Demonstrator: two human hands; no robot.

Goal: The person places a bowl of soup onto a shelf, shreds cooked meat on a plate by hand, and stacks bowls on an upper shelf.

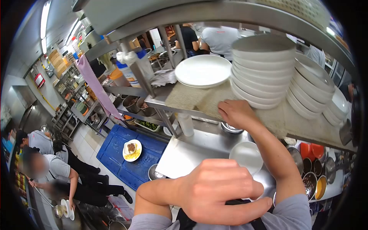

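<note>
My right hand (238,114) reaches up to the shelf and lies palm down on the beige cloth (195,96), just in front of a tall stack of white bowls (262,73). Its fingers are laid out with nothing seen in them. Close to the camera, my left hand (226,191) is raised before my chest, fingers curled in and thumb pointing right. Its palm side is hidden, and no object shows in it. White plates (203,70) sit on the cloth left of the bowls, and further white dishes (312,86) are stacked to the right.
A white plate (246,157) lies on the steel counter below the shelf. A blue lid-like surface (115,153) holds a plate of food (132,150). Red bowls (311,150) and pans stand lower right. Co-workers (57,168) work at the left; others are behind the shelf.
</note>
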